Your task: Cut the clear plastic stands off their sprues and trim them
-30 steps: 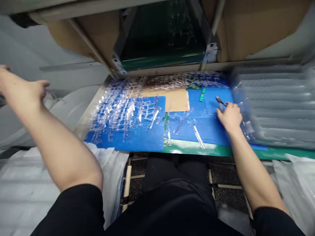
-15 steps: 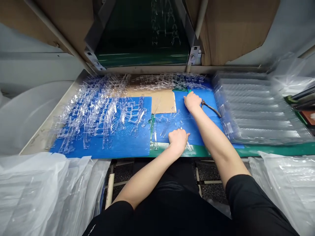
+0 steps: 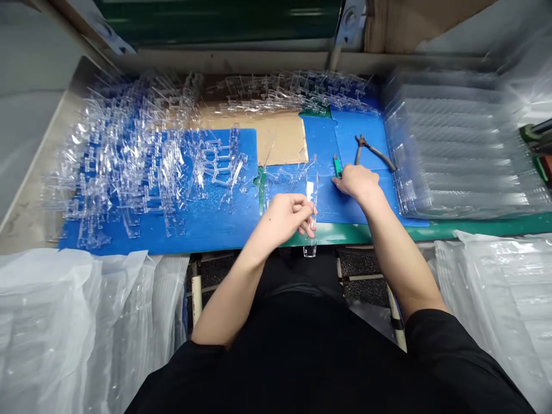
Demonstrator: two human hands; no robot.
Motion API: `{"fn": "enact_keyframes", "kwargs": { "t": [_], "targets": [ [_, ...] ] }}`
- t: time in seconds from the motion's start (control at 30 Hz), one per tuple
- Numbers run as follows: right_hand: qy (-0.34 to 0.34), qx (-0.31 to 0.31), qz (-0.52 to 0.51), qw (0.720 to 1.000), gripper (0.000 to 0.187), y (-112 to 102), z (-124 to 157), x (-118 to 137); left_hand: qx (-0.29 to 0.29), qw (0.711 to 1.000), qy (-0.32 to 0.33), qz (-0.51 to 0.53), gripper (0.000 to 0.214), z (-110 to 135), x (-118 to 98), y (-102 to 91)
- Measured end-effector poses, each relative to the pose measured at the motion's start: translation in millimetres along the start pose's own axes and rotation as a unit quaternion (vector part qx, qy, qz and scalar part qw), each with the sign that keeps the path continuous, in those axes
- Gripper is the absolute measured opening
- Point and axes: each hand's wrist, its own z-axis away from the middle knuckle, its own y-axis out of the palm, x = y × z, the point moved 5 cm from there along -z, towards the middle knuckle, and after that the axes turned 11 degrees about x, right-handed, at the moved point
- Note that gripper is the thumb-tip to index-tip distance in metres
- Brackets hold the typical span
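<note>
My left hand (image 3: 284, 218) pinches a long, narrow clear plastic part (image 3: 309, 249) near the front edge of the table. The part points toward me, with its wider end past the edge. Over the blue mat (image 3: 321, 202), my right hand (image 3: 360, 183) is closed around a green utility knife (image 3: 337, 165); only its front end shows. Just beyond that hand lie cutting pliers (image 3: 374, 150) with their handles apart. A few clear plastic pieces (image 3: 290, 174) rest on the mat to the left of the held part.
Clear plastic frames (image 3: 142, 155) lie heaped on the left, with another row (image 3: 284, 95) along the back. Stacked clear trays (image 3: 468, 149) stand at the right. A cardboard sheet (image 3: 282, 141) lies mid-table. White plastic bags (image 3: 56, 322) hang at the front left.
My left hand has lifted the clear part and turned with it. My right hand has drawn nearer with the green knife. The view has tilted downward.
</note>
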Motion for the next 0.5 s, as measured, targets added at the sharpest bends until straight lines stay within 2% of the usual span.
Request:
{"fn": "enact_keyframes", "kwargs": {
  "t": [0.03,0.1,0.23,0.33,0.37,0.4,0.43,0.5],
  "targets": [
    [0.009,-0.008,-0.004,1.0,0.06,1.4,5.1,1.7,-0.008,0.998,0.018,0.059,0.024,10.4,-3.9,-5.8],
    [0.012,-0.032,-0.019,0.999,0.061,2.9,11.5,10.3,-0.022,0.993,0.037,0.109,0.026,28.2,-12.1,-14.3],
    [-0.032,-0.069,-0.077,0.994,0.043,5.0,17.1,29.4,-0.051,0.988,0.059,0.132,0.025,51.0,-22.0,-24.6],
    [-0.08,-0.069,-0.146,0.984,0.042,4.1,32.8,37.3,-0.052,0.988,0.059,0.133,0.024,58.5,-20.8,-28.1],
    [-0.111,-0.059,-0.204,0.971,0.044,2.9,42.5,40.5,-0.048,0.988,0.06,0.134,0.024,59.6,-19.8,-28.5],
    [-0.152,-0.038,-0.288,0.945,0.046,1.5,54.2,44.9,-0.043,0.988,0.062,0.135,0.024,60.2,-18.9,-28.3],
    [-0.197,-0.006,-0.388,0.9,0.048,-0.1,67.6,50.6,-0.036,0.988,0.064,0.135,0.024,60.3,-18.0,-27.5],
    [-0.274,0.076,-0.568,0.772,0.056,-4.3,96.5,64.8,-0.02,0.99,0.066,0.126,0.026,60.2,-16.0,-24.1]
  ]
}}
